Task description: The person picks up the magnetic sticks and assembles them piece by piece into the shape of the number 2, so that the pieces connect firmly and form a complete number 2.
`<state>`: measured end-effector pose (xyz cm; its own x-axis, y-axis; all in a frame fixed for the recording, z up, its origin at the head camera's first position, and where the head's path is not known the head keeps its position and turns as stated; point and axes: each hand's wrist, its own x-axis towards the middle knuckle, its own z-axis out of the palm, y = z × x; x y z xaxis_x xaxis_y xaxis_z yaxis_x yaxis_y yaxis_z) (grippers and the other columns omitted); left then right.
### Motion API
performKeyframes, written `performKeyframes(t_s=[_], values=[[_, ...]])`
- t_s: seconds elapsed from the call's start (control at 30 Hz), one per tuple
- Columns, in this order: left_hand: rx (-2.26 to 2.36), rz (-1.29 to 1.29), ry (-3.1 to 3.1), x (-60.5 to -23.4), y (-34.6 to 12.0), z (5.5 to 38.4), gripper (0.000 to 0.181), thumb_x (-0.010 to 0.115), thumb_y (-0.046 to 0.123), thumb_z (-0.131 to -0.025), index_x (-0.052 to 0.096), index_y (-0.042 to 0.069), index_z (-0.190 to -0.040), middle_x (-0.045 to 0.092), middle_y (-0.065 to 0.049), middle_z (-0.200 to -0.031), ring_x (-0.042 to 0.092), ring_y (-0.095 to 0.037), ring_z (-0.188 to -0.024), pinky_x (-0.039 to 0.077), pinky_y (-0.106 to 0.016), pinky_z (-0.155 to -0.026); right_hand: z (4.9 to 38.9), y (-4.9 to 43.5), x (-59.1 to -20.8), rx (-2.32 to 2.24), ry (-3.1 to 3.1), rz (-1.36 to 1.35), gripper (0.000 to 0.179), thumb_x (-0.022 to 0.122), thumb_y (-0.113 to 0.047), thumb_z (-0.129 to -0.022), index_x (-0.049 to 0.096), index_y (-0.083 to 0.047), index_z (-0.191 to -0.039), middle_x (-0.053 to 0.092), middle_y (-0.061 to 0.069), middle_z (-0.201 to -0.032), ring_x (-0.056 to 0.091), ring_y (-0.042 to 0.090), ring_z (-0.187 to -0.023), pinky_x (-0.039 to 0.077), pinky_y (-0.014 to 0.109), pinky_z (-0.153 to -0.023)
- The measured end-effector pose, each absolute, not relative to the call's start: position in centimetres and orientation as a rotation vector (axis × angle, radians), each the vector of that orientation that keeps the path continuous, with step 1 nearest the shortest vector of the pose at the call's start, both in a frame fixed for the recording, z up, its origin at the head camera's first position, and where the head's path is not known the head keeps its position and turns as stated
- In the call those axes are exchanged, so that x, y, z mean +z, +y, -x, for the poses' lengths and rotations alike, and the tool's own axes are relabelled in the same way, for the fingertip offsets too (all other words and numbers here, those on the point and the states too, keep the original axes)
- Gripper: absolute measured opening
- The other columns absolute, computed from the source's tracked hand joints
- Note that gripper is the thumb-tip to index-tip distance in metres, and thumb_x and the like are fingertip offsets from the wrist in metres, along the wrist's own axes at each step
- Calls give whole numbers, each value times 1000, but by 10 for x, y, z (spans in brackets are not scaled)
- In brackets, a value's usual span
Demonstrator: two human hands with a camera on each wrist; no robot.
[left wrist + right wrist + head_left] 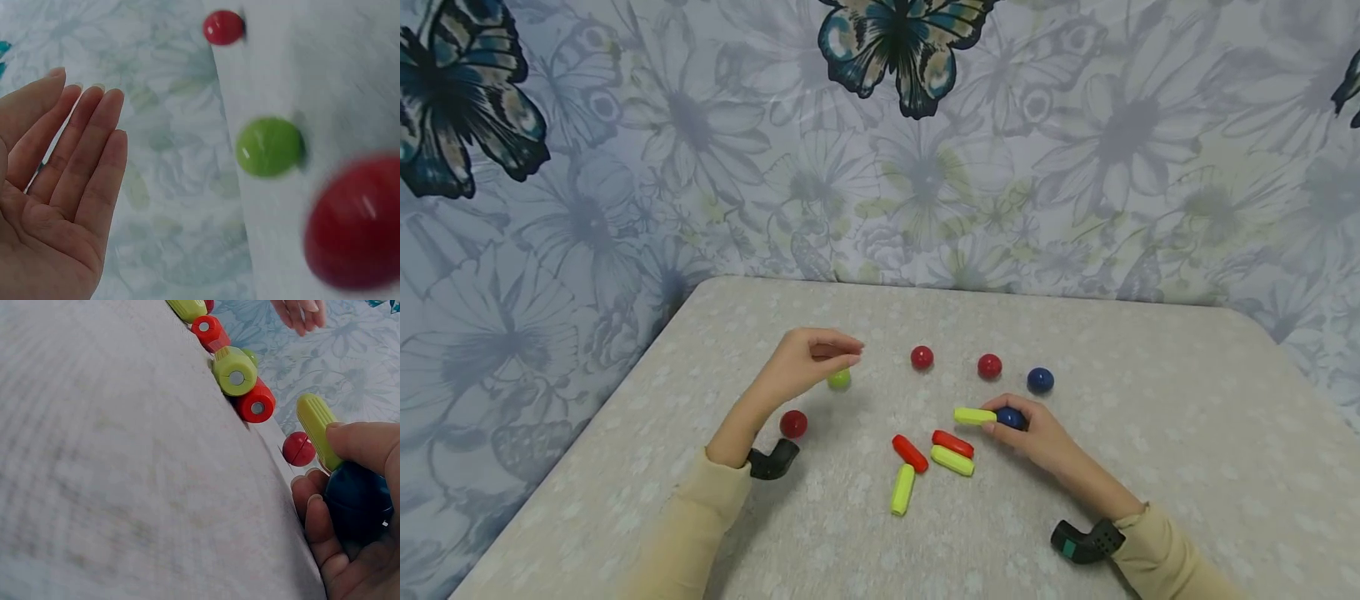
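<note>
Near middle of table (pixel 1120 467), right hand (pixel 1036 433) pinching ribbed yellow-green rod (pixel 973 416) plus shiny blue ball (pixel 1011 418), latter half-hidden. Left hand (pixel 801 362) kinda loosely straight-fingered, covering top of green ball (pixel 839 381) in head view. Nearest red ball (pixel 359 228) blurry, cut off in left wrist view. Loose red rod (pixel 264 394): round grey end.

Right hand (pixel 1036 435) grips held yellow rod (pixel 973 416) and held blue ball (pixel 1011 418). Left hand (pixel 801 363) above table (pixel 1157 392), green ball (pixel 839 381) partly hidden behind it. Near red ball (pixel 793 424) beside left wrist. Farther back: 2 red balls (pixel 922 358), 2nd blue ball (pixel 1041 381). Between arms: 2 red rods (pixel 910 453), 2 loose yellow rods (pixel 903 490); 1 red, 1 yellow side by side. Black devices (pixel 1087 542) on wrists, tan sleeves (pixel 1172 554). Floral backdrop (pixel 850 183) with butterflies (pixel 904 50) behind table.
</note>
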<state>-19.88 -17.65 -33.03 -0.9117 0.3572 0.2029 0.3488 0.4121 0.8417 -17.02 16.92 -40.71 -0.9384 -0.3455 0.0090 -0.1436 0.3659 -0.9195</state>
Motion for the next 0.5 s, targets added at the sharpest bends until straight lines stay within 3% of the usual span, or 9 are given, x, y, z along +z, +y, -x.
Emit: performKeyframes(t_s=[0.23,0.5], values=[[1536,-534,2681,-346,-215,190,30,69,11,-86,65,-2,-113,64,-11,-110,61,-24,-102,49,-34,-85,172,170,-401,-1622,2416,471,25,66,-13,-88,61,-2,-110,54,12,-96,50,21,-71,45,25,-56],[1315,-600,2620,-369,-218,208,57,70,8,-85,46,-5,-134,45,-20,-135,45,-39,-119,38,-49,-96,170,170,-404,-1629,2393,430,27,67,-15,-88,61,-1,-111,53,12,-97,49,21,-71,45,26,-56]])
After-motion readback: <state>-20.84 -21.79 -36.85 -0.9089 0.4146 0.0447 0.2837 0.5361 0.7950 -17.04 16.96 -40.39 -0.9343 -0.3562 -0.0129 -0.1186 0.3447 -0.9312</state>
